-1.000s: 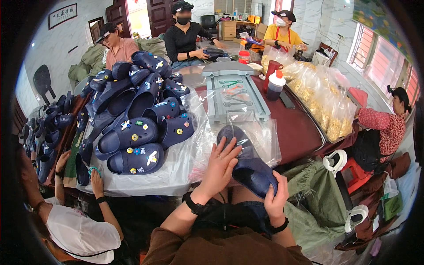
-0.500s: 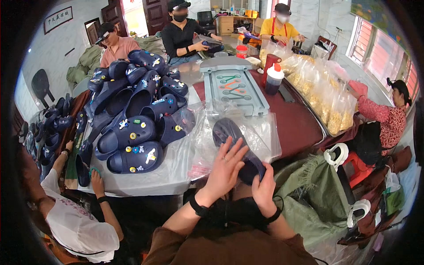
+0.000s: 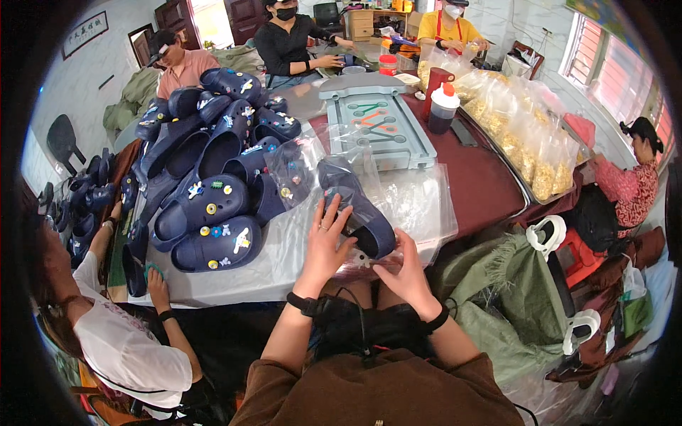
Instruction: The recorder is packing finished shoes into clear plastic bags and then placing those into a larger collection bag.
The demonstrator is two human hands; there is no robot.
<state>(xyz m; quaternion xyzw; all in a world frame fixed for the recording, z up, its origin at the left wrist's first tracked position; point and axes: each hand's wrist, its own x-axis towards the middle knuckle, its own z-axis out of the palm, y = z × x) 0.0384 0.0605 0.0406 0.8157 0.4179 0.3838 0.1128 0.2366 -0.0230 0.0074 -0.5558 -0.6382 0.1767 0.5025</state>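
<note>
A dark blue clog (image 3: 352, 202) lies at the table's near edge, partly inside a clear plastic bag (image 3: 419, 202). My left hand (image 3: 325, 245) rests with spread fingers on the clog's near side and the bag. At the clog's heel end, my right hand (image 3: 405, 273) pinches the bag's lower edge. Both wrists wear dark bands.
A heap of dark blue clogs with coloured charms (image 3: 213, 163) fills the table's left. A grey tray (image 3: 383, 121) holds scissors. Bags of yellow pieces (image 3: 526, 142) line the right side. A person in white (image 3: 121, 341) sits at my left; other people sit around the table (image 3: 490, 192).
The clog has slid deeper into the bag and closer to me. My left hand dropped from a raised position onto the clog; my right hand moved to the bag's edge.
</note>
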